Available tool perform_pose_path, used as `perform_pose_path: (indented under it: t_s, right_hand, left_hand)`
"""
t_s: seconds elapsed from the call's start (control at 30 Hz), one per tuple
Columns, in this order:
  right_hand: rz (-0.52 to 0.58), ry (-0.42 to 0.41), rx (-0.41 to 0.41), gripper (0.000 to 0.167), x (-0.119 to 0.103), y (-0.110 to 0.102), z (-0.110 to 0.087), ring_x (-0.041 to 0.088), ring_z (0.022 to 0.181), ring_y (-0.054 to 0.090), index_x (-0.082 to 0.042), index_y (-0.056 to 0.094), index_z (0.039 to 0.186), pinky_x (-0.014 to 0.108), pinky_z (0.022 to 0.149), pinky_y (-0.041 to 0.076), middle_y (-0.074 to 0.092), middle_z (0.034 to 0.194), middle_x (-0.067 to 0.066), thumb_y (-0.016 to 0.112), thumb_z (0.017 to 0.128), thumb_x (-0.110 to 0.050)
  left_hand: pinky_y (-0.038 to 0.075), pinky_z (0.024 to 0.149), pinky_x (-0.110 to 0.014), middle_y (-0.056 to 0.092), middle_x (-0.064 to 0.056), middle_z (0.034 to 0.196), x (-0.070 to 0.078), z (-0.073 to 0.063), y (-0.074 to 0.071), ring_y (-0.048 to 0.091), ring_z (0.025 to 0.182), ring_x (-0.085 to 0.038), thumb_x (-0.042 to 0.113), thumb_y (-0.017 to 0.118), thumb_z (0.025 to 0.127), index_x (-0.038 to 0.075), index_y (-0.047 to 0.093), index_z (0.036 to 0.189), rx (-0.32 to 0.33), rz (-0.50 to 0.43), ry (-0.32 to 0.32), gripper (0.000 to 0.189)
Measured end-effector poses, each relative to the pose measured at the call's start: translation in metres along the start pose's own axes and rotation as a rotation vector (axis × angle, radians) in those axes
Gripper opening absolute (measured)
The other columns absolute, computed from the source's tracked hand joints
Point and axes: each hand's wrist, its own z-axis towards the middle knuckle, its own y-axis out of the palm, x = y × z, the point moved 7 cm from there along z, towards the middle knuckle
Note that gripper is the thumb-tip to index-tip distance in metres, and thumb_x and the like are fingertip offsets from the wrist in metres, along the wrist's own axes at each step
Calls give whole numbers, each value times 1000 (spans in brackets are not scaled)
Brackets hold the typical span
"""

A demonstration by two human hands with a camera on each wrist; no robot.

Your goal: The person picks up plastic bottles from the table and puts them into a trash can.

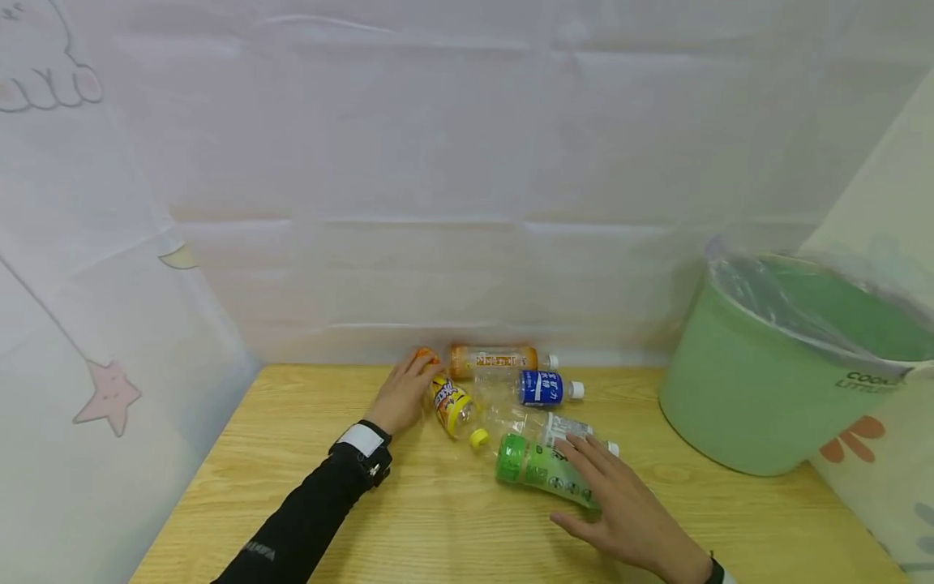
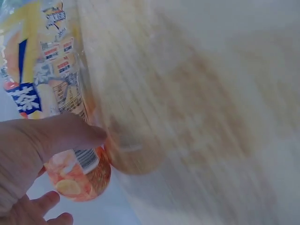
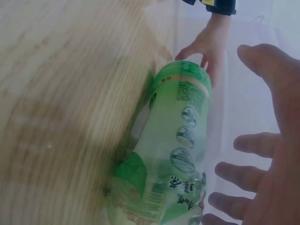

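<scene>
My left hand (image 1: 404,396) grips the base end of a tea bottle (image 1: 452,407) with a yellow label and yellow cap. In the left wrist view, the thumb lies across the orange base of this tea bottle (image 2: 51,93), and fingertips show on its far side. A green tea bottle (image 1: 543,470) lies on its side at the front right of the group. Over its right end hovers my right hand (image 1: 620,507), fingers spread. The right wrist view shows a gap between those fingers and the green tea bottle (image 3: 173,131).
Behind lie an orange-tinted bottle (image 1: 496,359) and a blue-label bottle (image 1: 541,388). A clear bottle with a pale label (image 1: 565,426) lies beside the green one. A green bin (image 1: 759,381) with a plastic liner stands right on the wooden table (image 1: 409,519), and a white sheet hangs behind.
</scene>
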Motion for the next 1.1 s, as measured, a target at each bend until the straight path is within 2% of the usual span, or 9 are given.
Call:
perform_pose_path:
  t_s: [0.17, 0.27, 0.4, 0.53, 0.7, 0.8, 0.9, 1.0, 1.1]
  right_hand:
    - [16, 13, -10, 89, 0, -1, 2, 46, 139, 37, -12, 41, 156, 70, 101, 39, 43, 154, 15, 75, 88, -57]
    - [21, 18, -14, 89, 0, 0, 2, 47, 139, 37, -12, 41, 157, 70, 101, 39, 42, 154, 15, 75, 88, -55]
    - [4, 9, 4, 90, 0, -2, 2, 46, 139, 38, -11, 40, 157, 68, 102, 39, 42, 154, 16, 78, 86, -53]
    - [-12, -23, 35, 91, 0, -5, 5, 47, 137, 40, -9, 40, 156, 68, 99, 41, 43, 154, 17, 80, 85, -51]
    - [2, -63, 63, 92, -2, -12, 9, 49, 136, 41, -10, 38, 158, 69, 97, 43, 44, 152, 18, 79, 86, -50]
    - [1, -77, 80, 91, -3, -18, 12, 50, 135, 41, -9, 39, 157, 69, 97, 42, 45, 151, 19, 78, 87, -51]
    - [-13, -71, 83, 92, -3, -23, 17, 50, 135, 40, -7, 39, 157, 70, 99, 40, 45, 151, 19, 77, 87, -54]
    - [-21, -61, 77, 93, -4, -27, 22, 50, 137, 38, -7, 39, 157, 70, 100, 39, 42, 153, 19, 77, 86, -54]
    - [-29, -67, 83, 96, -6, -33, 27, 49, 137, 37, -7, 37, 158, 70, 101, 39, 39, 155, 19, 80, 85, -52]
  left_hand:
    - [35, 109, -61, 55, -18, 136, 2, -5, 0, 40, 136, -46, -16, 83, 71, 7, 62, 131, 62, 50, 32, 67]
    - [32, 112, -58, 57, -15, 129, 1, -10, -1, 42, 133, -45, -8, 90, 67, 7, 64, 124, 77, 33, 53, 64]
    - [33, 112, -53, 60, -12, 121, -4, -16, -6, 48, 128, -41, 9, 96, 67, 8, 66, 119, 66, 27, 70, 60]
    - [39, 108, -47, 62, -10, 118, -12, -23, -16, 53, 122, -35, 12, 94, 71, 9, 68, 121, 66, 23, 51, 56]
    - [46, 101, -46, 64, -11, 119, -12, -27, -40, 56, 115, -33, 15, 97, 67, 5, 68, 123, 119, 13, 30, 63]
    - [47, 99, -44, 64, -12, 119, -6, -27, -56, 57, 113, -33, 19, 99, 66, 5, 67, 125, 147, 44, 28, 68]
    - [47, 99, -44, 64, -12, 119, 6, -24, -69, 57, 113, -33, 19, 97, 68, 5, 66, 126, 148, 73, 23, 66]
    - [47, 99, -44, 64, -12, 118, 22, -20, -79, 57, 112, -32, 20, 95, 71, 6, 67, 126, 151, 92, 26, 63]
    - [50, 94, -44, 64, -12, 115, 41, -16, -89, 57, 109, -32, 22, 94, 71, 7, 68, 124, 186, 114, 37, 61]
